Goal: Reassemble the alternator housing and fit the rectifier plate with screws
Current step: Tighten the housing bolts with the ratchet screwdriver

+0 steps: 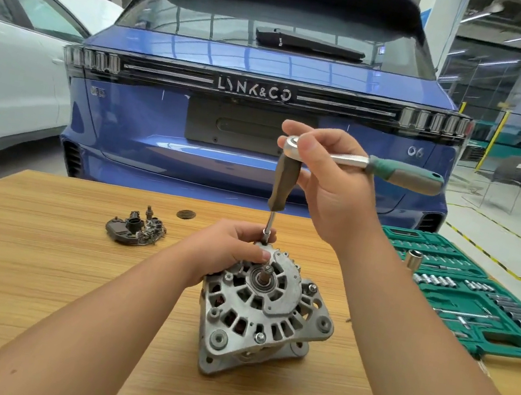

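Note:
The grey aluminium alternator housing stands on the wooden table, shaft end up. My left hand grips its far top edge, fingers curled beside the socket tip. A grey-handled extension driver stands upright on a bolt at the housing's far rim. On its top sits a ratchet with a green and grey handle pointing right. My right hand holds the ratchet head, thumb pressed on top. The dark rectifier plate lies on the table to the left, apart from the housing.
An open green socket set case lies at the table's right, with a loose socket standing on it. A small dark disc sits near the far edge. A blue car is parked just behind the table, a white car at left.

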A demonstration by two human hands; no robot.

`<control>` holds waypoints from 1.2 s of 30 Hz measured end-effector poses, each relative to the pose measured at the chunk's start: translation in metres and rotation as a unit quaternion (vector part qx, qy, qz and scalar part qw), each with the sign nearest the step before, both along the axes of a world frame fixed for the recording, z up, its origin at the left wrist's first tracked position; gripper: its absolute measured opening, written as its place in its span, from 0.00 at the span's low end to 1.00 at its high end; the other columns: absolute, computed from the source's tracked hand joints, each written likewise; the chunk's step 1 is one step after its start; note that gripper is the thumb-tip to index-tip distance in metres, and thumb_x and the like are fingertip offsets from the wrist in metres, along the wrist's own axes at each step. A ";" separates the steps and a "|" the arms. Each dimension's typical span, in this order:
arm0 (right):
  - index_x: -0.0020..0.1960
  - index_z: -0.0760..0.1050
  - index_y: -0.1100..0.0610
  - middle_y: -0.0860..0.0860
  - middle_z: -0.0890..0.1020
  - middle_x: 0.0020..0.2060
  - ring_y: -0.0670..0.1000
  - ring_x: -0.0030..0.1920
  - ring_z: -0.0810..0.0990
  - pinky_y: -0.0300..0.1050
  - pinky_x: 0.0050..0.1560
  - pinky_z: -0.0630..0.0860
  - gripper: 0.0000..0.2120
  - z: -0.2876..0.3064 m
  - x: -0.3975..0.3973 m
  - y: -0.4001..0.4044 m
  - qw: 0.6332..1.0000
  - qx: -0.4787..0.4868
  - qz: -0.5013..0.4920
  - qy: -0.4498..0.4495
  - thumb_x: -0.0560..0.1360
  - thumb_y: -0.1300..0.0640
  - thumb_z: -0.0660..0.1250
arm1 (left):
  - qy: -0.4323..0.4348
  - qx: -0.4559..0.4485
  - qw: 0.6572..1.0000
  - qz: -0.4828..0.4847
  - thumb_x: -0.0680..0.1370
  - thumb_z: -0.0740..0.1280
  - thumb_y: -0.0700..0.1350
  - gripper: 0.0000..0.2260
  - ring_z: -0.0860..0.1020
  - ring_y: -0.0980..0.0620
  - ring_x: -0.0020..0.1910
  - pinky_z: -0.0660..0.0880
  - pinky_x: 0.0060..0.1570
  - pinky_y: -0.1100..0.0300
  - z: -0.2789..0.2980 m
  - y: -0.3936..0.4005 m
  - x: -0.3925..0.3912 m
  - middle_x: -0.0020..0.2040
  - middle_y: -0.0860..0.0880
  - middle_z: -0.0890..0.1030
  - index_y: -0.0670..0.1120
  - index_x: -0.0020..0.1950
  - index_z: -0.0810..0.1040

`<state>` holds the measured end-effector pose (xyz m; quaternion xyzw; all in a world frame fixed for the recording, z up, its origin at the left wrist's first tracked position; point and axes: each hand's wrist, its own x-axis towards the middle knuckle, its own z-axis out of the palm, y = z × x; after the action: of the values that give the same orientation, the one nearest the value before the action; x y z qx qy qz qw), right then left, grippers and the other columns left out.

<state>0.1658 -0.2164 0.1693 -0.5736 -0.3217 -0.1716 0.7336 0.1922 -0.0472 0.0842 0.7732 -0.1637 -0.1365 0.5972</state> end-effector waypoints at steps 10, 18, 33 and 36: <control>0.53 0.82 0.67 0.61 0.84 0.55 0.60 0.58 0.82 0.55 0.61 0.78 0.07 -0.012 0.001 0.017 0.874 -0.083 -0.332 -0.344 0.78 0.71 0.68 | 0.014 -0.014 1.000 0.006 0.78 0.72 0.37 0.15 0.78 0.61 0.25 0.71 0.25 0.71 0.004 -0.003 -0.004 0.39 0.55 0.86 0.51 0.61 0.83; 0.51 0.82 0.67 0.59 0.82 0.40 0.58 0.47 0.81 0.54 0.50 0.77 0.10 0.008 -0.006 -0.003 0.788 -0.328 -0.309 -0.419 0.75 0.75 0.65 | 0.003 -0.003 1.000 -0.003 0.79 0.70 0.35 0.18 0.75 0.63 0.24 0.69 0.25 0.72 0.008 -0.003 -0.009 0.41 0.52 0.85 0.48 0.66 0.82; 0.40 0.78 0.68 0.64 0.82 0.50 0.68 0.58 0.80 0.48 0.64 0.75 0.13 0.035 -0.008 -0.020 0.741 -0.482 -0.239 -0.402 0.81 0.65 0.62 | -0.011 0.008 0.999 0.029 0.76 0.75 0.42 0.13 0.80 0.61 0.34 0.71 0.29 0.71 -0.002 -0.003 -0.003 0.50 0.54 0.87 0.58 0.56 0.85; 0.37 0.74 0.65 0.60 0.79 0.39 0.62 0.37 0.77 0.52 0.39 0.73 0.16 0.043 -0.012 -0.019 0.670 -0.504 -0.284 -0.466 0.81 0.61 0.61 | -0.006 0.009 0.999 0.034 0.76 0.75 0.41 0.13 0.80 0.60 0.33 0.71 0.29 0.70 -0.002 -0.003 -0.003 0.45 0.56 0.87 0.57 0.56 0.85</control>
<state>0.1541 -0.2353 0.2124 -0.7650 -0.4811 -0.4281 0.0039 0.1889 -0.0505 0.0824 0.7847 -0.1395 -0.1133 0.5932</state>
